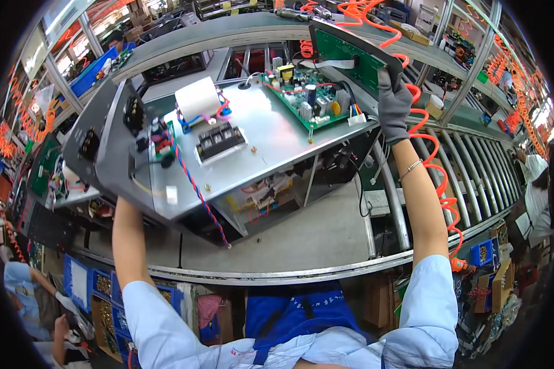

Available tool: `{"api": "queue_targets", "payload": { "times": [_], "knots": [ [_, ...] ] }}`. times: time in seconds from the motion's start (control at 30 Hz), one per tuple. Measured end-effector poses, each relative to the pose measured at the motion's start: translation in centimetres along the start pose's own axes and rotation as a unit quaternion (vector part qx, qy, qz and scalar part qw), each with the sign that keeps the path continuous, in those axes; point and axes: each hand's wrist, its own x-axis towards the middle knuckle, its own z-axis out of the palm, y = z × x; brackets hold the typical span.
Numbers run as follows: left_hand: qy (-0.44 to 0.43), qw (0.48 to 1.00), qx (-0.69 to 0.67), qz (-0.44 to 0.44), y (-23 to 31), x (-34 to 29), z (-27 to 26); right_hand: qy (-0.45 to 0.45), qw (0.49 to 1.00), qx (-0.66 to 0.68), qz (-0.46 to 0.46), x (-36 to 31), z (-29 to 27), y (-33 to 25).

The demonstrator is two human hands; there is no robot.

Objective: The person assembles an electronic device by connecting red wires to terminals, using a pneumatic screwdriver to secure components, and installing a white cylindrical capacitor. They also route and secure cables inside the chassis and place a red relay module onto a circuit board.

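The step in hand looks like steadying or shifting a silver metal chassis plate (274, 144) that carries electronics; it sits mid-view above the grey tabletop (283, 246), sloping up toward the right. The right hand (394, 107), in a dark grey glove, is closed around the near end of an upright dark panel (385, 60) faced with a flat green circuit board (348, 60). The left hand is hidden behind the bent dark grey metal front panel (117, 144), so its grip cannot be told.

Any move from here would seem to call for support at both ends — and care for the white flat ribbon cable (337, 64) leading to the upright board. On the plate are a white cylinder (198, 98), a black rectangular module (220, 141) and a crowded green circuit board (308, 101).

A twisted red-and-blue cable (194, 184) hangs over the near edge and could snag. A coiled orange hose (434, 147) drops just beside the right forearm, in front of the metal roller conveyor (474, 169) — likely the main obstacle on that side. A long grey-green shelf (228, 38) crosses behind; blue plastic bins (101, 284) stand lower left.
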Motion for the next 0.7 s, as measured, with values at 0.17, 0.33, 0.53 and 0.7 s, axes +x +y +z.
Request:
{"api": "queue_targets", "payload": {
  "times": [0.17, 0.33, 0.53, 0.7],
  "knots": [
    [-0.037, 0.999, 0.0, 0.012, -3.2, 1.8, -1.1, -0.039, 0.992, -0.107, 0.057, 3.6, 2.8, 7.1],
    [-0.023, 0.997, 0.044, 0.064, -2.9, -7.2, 5.7, -0.163, 0.968, -0.101, 0.16, 7.1, 6.4, 4.6],
    [0.113, 0.97, 0.217, 0.003, -2.6, -21.5, 8.9, -0.246, 0.954, 0.099, 0.137, 2.9, 2.7, -8.3],
    [0.131, 0.929, 0.344, 0.017, -2.5, -28.5, 14.1, -0.453, 0.743, 0.415, 0.264, -4.4, -10.5, -20.0]
  ]
}}
